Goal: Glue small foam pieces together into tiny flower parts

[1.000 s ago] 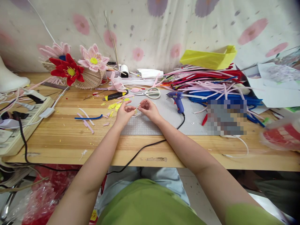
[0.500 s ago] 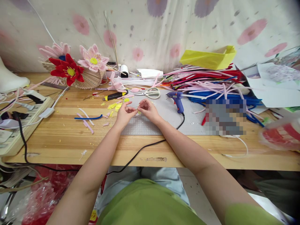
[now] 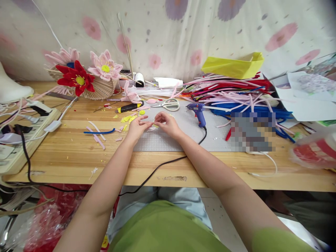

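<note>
Above the grey cutting mat [image 3: 173,140], my left hand [image 3: 139,126] and my right hand [image 3: 167,124] meet fingertip to fingertip. Both are closed in a pinch, and whatever lies between them is too small to name. Thin white strands [image 3: 153,129] lie on the mat just under the fingers. Yellow scraps [image 3: 126,119] and a small round yellow piece [image 3: 142,112] are beside my left hand. Scissors [image 3: 170,104] with pale handles rest beyond my hands, near a black-and-yellow utility knife [image 3: 130,107]. To the right sits a blue glue gun [image 3: 197,112].
A power strip [image 3: 31,140] stands at the left edge. Fuzzy flowers [image 3: 80,81] are at the back left, and pipe cleaners [image 3: 231,91] are heaped at the back right. Blue [image 3: 99,132] and pink stems lie left of my arms. A black cord [image 3: 162,163] runs beneath my right arm.
My left hand has shifted slightly left and its fingers lie straighter. White strands on the mat show more clearly below the fingertips. Everything else on the table stays in place.
</note>
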Available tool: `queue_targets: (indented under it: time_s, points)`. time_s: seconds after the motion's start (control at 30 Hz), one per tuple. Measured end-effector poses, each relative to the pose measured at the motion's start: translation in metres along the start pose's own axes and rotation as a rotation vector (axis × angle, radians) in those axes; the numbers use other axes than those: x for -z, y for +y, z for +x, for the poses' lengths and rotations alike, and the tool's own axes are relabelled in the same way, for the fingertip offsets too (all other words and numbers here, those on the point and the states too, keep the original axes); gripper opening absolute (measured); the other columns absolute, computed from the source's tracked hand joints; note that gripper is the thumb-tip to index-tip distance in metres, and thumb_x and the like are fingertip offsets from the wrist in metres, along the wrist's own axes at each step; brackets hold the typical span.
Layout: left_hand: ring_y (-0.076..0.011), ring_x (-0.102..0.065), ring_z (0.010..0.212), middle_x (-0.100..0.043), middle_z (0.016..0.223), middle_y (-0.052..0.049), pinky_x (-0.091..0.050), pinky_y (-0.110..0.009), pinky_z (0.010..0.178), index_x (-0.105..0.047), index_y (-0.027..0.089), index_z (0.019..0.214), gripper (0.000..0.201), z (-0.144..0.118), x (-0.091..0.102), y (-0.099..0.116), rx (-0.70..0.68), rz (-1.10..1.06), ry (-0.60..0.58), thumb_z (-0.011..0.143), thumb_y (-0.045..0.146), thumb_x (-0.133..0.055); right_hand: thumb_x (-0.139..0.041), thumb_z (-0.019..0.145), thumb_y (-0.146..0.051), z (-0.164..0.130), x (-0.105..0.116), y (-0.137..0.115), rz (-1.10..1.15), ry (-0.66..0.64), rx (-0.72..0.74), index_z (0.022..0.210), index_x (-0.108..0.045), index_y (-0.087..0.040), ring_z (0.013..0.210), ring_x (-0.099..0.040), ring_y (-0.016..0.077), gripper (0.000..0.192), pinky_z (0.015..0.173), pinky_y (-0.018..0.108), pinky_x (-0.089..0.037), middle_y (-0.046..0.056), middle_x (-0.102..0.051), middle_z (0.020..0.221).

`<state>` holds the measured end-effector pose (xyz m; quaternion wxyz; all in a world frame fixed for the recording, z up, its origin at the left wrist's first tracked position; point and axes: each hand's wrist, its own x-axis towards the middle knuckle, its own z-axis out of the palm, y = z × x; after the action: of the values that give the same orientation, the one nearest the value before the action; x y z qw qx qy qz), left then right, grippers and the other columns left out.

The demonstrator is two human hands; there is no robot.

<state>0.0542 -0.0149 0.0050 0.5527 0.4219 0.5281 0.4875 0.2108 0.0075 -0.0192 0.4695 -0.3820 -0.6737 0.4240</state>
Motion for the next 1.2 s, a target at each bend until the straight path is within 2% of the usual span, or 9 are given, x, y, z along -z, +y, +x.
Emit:
queue_targets:
  time_s: [0.17,0.37,0.53,0.63,0.8,0.93,1.0,1.13,1.2]
  points:
    - [-0.0124,-0.063,0.062,-0.069,0.067,-0.004,-0.051,-0.027,0.067,-0.06,0.009,0.106,0.051,-0.003,-0.002,0.003,0.057,-0.009,-0.02,0.058,0.013,-0.077,-0.059,0.07,-0.022,-0.003,-0.001,-0.002,-0.087,0.015,0.034,0.086,-0.051,-0.021,0.07,-0.059,0.0134,0.017,0.072,0.032,-0.046,-0.001,-0.063,0.076]
    - [-0.0166,-0.066,0.068,-0.069,0.07,-0.006,-0.052,-0.027,0.064,-0.059,0.009,0.11,0.064,-0.002,0.002,0.001,0.061,0.014,-0.026,0.05,0.015,-0.082,-0.058,0.071,-0.021,-0.005,-0.003,-0.005,-0.134,0.021,0.052,0.091,-0.048,-0.022,0.067,-0.057,0.0132,0.023,0.072,0.032,-0.047,-0.002,-0.063,0.075]
    - [-0.0148,-0.064,0.065,-0.068,0.07,-0.004,-0.051,-0.026,0.06,-0.058,0.01,0.109,0.059,-0.002,-0.001,0.002,0.071,0.037,0.003,0.054,0.014,-0.079,-0.061,0.071,-0.027,-0.004,-0.006,-0.003,-0.051,0.074,0.039,0.095,-0.046,-0.022,0.069,-0.057,0.0129,0.029,0.073,0.032,-0.046,-0.001,-0.062,0.079]
    - [-0.0123,-0.063,0.062,-0.068,0.074,-0.004,-0.05,-0.024,0.059,-0.059,0.012,0.106,0.055,-0.003,-0.004,0.003,0.076,0.007,0.053,0.055,0.013,-0.078,-0.063,0.069,-0.034,-0.002,-0.006,0.001,0.067,0.12,-0.021,0.094,-0.045,-0.023,0.071,-0.057,0.013,0.033,0.072,0.032,-0.046,0.0,-0.061,0.081]
    - [-0.0103,-0.061,0.062,-0.068,0.079,-0.005,-0.049,-0.022,0.056,-0.057,0.013,0.103,0.05,-0.004,-0.006,0.004,0.095,-0.101,0.078,0.057,0.012,-0.076,-0.069,0.061,-0.037,0.001,-0.007,0.006,0.206,0.047,-0.165,0.093,-0.043,-0.023,0.064,-0.055,0.0111,0.043,0.064,0.028,-0.044,-0.003,-0.061,0.076]
    - [-0.0122,-0.063,0.067,-0.069,0.085,-0.006,-0.05,-0.023,0.057,-0.057,0.014,0.104,0.046,-0.004,-0.001,0.008,0.117,-0.148,0.015,0.06,0.014,-0.071,-0.07,0.06,-0.035,0.002,-0.001,0.001,0.236,0.066,-0.167,0.09,-0.045,-0.022,0.06,-0.054,0.0092,0.041,0.062,0.027,-0.043,-0.006,-0.059,0.069]
    - [-0.0136,-0.064,0.072,-0.07,0.089,-0.008,-0.051,-0.025,0.059,-0.058,0.014,0.103,0.042,-0.004,0.001,0.009,0.127,-0.163,-0.01,0.063,0.018,-0.068,-0.071,0.06,-0.033,0.002,0.006,-0.004,0.254,0.028,-0.167,0.09,-0.046,-0.022,0.06,-0.054,0.0092,0.04,0.063,0.027,-0.044,-0.006,-0.06,0.068]
    - [-0.0142,-0.064,0.073,-0.071,0.087,-0.009,-0.051,-0.024,0.061,-0.061,0.013,0.101,0.041,-0.004,0.001,0.009,0.098,-0.085,0.0,0.062,0.02,-0.073,-0.073,0.06,-0.031,0.001,0.018,-0.011,0.283,-0.114,-0.197,0.089,-0.049,-0.021,0.061,-0.055,0.0093,0.038,0.062,0.026,-0.044,-0.005,-0.061,0.068]
    - [-0.015,-0.064,0.072,-0.07,0.081,-0.008,-0.05,-0.024,0.06,-0.063,0.012,0.102,0.045,-0.005,-0.002,0.007,0.07,-0.027,-0.011,0.059,0.02,-0.076,-0.073,0.06,-0.03,0.001,0.021,-0.011,0.286,-0.141,-0.2,0.088,-0.049,-0.021,0.059,-0.054,0.0089,0.038,0.06,0.025,-0.043,-0.005,-0.061,0.067]
